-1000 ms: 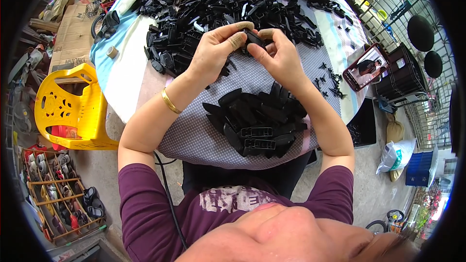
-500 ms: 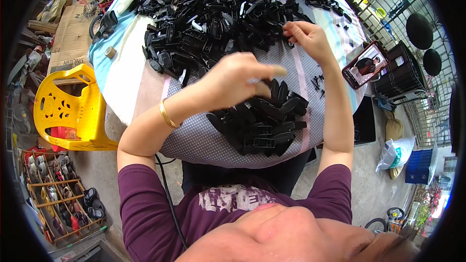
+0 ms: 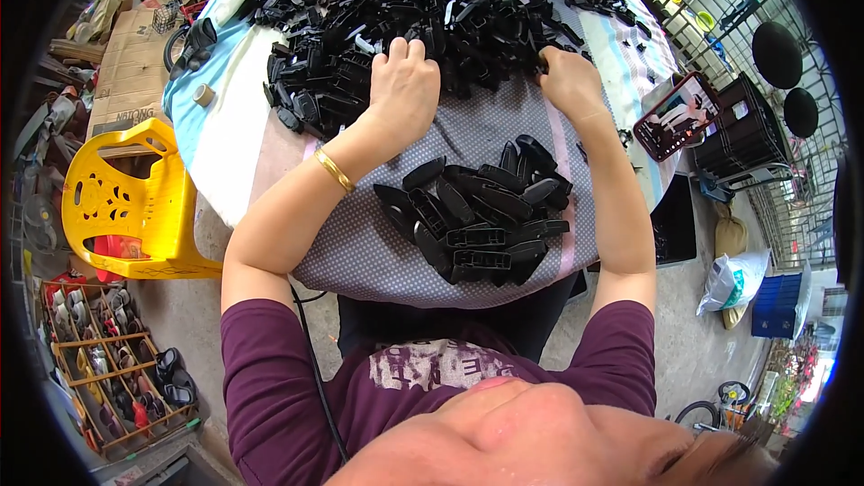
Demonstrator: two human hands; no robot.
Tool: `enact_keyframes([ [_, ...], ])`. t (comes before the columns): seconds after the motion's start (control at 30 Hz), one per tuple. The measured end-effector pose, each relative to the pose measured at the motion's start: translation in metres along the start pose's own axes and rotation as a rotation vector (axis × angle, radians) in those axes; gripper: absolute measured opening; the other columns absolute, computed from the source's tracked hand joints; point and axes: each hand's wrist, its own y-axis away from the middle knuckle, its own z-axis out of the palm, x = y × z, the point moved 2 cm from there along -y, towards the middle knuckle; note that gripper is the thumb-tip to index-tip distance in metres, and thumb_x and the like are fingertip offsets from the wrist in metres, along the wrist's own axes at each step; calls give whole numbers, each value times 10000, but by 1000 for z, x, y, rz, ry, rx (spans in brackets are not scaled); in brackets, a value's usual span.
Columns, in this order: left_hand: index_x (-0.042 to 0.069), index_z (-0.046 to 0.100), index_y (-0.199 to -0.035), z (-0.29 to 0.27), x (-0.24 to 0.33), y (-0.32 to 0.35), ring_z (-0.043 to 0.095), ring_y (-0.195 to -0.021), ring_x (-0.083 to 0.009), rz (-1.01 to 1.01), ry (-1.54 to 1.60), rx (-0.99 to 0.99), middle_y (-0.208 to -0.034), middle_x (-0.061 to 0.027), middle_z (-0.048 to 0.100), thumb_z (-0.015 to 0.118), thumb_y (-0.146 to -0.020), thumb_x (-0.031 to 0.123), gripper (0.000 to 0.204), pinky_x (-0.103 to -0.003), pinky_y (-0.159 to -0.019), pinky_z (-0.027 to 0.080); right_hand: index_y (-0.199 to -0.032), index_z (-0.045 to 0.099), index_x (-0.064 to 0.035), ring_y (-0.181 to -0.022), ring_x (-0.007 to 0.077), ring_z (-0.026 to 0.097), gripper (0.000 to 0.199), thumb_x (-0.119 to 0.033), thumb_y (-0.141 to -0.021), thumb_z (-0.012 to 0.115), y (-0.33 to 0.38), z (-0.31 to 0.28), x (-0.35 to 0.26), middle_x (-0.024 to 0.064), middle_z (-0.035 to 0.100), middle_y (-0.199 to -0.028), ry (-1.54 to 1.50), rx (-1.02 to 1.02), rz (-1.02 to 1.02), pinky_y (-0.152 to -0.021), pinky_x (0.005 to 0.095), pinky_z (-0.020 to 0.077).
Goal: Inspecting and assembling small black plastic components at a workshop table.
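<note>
A large heap of black plastic parts [image 3: 342,63] covers the far half of a cloth-covered table [image 3: 351,243]. At its near edge, my left hand [image 3: 405,94] reaches in with bent fingers, knuckles up. Whatever lies under those fingers is hidden. My right hand [image 3: 571,88] is at the heap's right edge, thumb and fingers pinched together beside dark pieces. What it pinches is too small to tell. Between my forearms, close to the table's near edge, lies a smaller pile of long black clip-like parts [image 3: 481,216], some showing hollow undersides.
A phone [image 3: 677,117] with a lit screen leans at the table's right edge. A small tape roll [image 3: 204,95] sits at the left edge, near a yellow plastic chair [image 3: 135,202]. A shoe rack [image 3: 103,355] stands at lower left. A black cable [image 3: 310,360] runs beside my left arm.
My left hand has moved away from above the small pile, forward and left onto the big heap. My right hand has turned palm-down and shifted slightly right. The phone's picture differs.
</note>
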Motion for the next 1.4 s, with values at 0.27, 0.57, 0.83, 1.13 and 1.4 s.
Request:
enact_keyframes([
  [0.27, 4, 575, -864, -27, -8, 9, 535, -885, -218, -48, 547, 95, -900, -100, 579, 653, -701, 51, 186, -349, -808, 458, -930, 672, -66, -678, 211, 618, 235, -161, -723, 617, 14, -31, 1, 116, 642, -771, -464, 293, -83, -633, 300, 484],
  [0.57, -15, 533, -1157, -21, -2, 7, 608, -879, -126, -124, 1381, -33, -964, -92, 645, 624, -807, -1, 362, -252, -795, 494, -908, 662, 17, -636, 82, 559, 165, -113, -806, 658, 44, -39, -64, 32, 630, -793, -1008, 172, -279, -552, 191, 449],
  [0.83, -41, 544, -1142, -10, -5, 7, 597, -921, -131, -222, 1923, -190, -1032, -71, 615, 580, -871, 76, 297, -259, -842, 494, -1106, 576, 36, -859, 123, 606, 393, -15, -740, 711, 50, -42, -70, 73, 625, -997, -1344, -30, -365, -800, 263, 511],
  [1.13, -45, 508, -1179, -10, -9, 4, 607, -951, -174, -138, 2176, -264, -1062, -104, 601, 550, -888, 58, 312, -317, -871, 508, -1058, 623, 11, -910, 200, 622, 352, 28, -713, 687, 52, -56, -66, 118, 640, -972, -829, 403, -721, -793, 295, 513],
  [1.4, -34, 551, -1154, -20, -4, 7, 615, -944, -171, -75, 1653, 15, -1056, -97, 614, 598, -832, -12, 326, -292, -870, 509, -992, 665, -1, -837, 162, 631, 279, -23, -720, 719, 54, -55, -67, 90, 661, -917, -926, 406, -504, -728, 253, 515],
])
